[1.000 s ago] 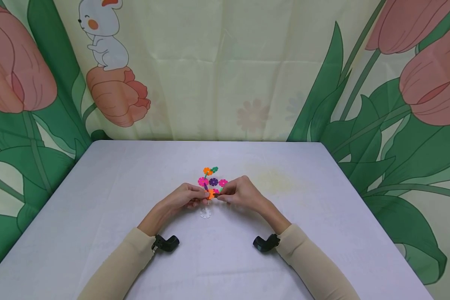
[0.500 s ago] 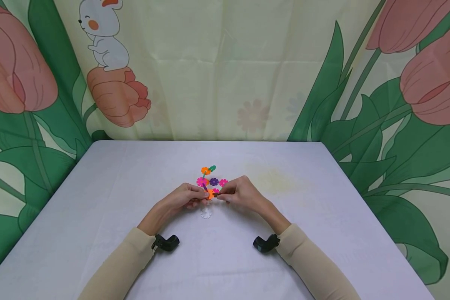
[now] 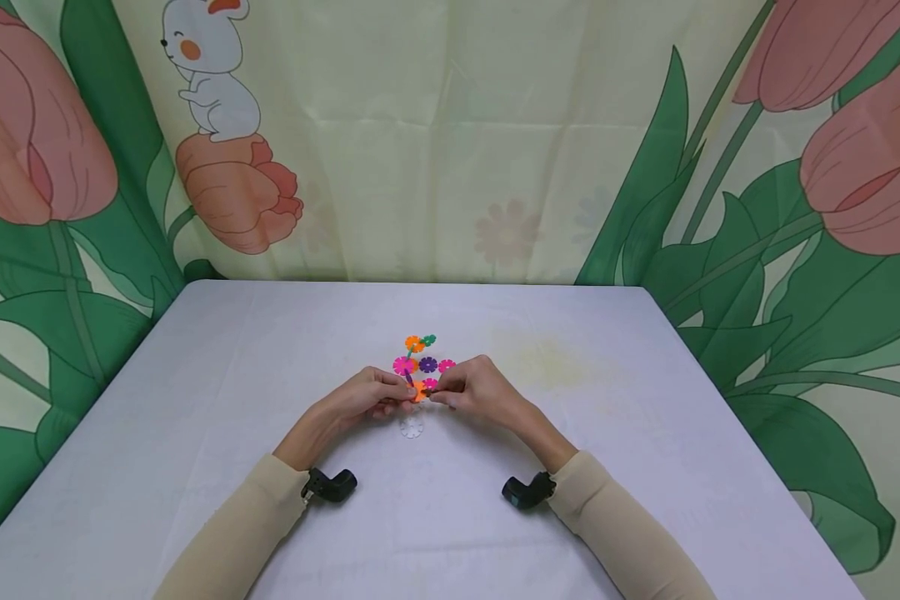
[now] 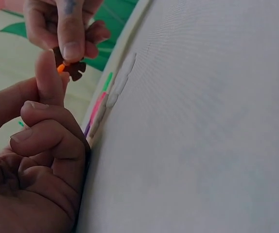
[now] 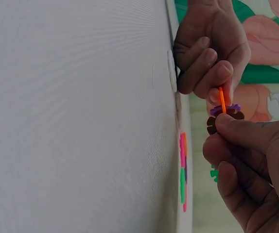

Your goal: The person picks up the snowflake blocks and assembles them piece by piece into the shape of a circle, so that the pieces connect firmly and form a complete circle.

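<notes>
Between thumb and fingers my left hand (image 3: 363, 393) pinches an orange notched flower disc (image 3: 420, 390), which appears edge-on in the right wrist view. Facing it, my right hand (image 3: 487, 390) pinches a brown notched disc (image 5: 211, 125). The brown disc meets the orange one at its edge; how deep their slots fit is hidden by the fingers. A purple disc (image 5: 233, 108) shows just behind, seemingly joined to the orange piece. Above the hands in the head view, a green disc (image 3: 430, 340) and another orange disc (image 3: 414, 343) stand over a pink disc (image 3: 402, 366).
On the white-covered table (image 3: 570, 517) lie another purple disc (image 3: 428, 365) and a pink disc (image 3: 446, 365) behind the hands. A clear or white disc (image 3: 412, 427) rests just in front of them. A printed curtain (image 3: 435, 167) hangs behind the table.
My right hand has shifted slightly left, bringing the brown disc closer in against the orange one. The upper joined discs have wobbled a little; my left hand stays nearly in place.
</notes>
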`<state>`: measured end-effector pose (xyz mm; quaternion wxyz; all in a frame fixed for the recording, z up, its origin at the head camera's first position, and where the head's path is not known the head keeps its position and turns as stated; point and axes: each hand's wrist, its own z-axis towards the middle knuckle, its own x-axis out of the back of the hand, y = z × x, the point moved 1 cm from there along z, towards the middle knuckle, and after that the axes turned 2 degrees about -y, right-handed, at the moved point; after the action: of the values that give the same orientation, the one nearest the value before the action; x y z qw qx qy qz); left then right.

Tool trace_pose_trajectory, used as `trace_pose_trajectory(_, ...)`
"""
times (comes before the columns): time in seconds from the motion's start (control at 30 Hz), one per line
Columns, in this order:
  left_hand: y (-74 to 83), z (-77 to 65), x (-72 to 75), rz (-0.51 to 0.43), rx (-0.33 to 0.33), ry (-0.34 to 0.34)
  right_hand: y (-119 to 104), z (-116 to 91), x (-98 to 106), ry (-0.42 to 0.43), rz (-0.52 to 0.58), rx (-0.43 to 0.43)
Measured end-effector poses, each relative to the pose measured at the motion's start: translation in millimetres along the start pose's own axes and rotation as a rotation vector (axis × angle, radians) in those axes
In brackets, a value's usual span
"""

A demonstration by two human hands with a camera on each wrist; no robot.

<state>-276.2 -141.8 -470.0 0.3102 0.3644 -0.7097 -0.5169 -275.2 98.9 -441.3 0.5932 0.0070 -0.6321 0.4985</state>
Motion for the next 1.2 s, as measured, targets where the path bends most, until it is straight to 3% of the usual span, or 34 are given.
trace_pose_trajectory(0.6, -0.3, 3.5, -6.7, -0.011, -0.014, 0.069, -5, 3, -3, 0.125, -0.100, -0.027)
trace_pose_trajectory(0.87, -0.4, 2.4, -7.6, -0.080, 0.002, 0.140, -7, 4, -4, 0.126, -0.098, -0.060)
trace_pose_trajectory(0.97, 0.5, 2.8, -8.0, -0.107, 0.003, 0.161, -5, 5, -3, 0.104, -0.097, -0.125)
trace_pose_trajectory(1.2, 1.5, 4.9, -9.1, -0.144, 0.011, 0.178, 5, 4, -1, 0.079, -0.164, -0.410)
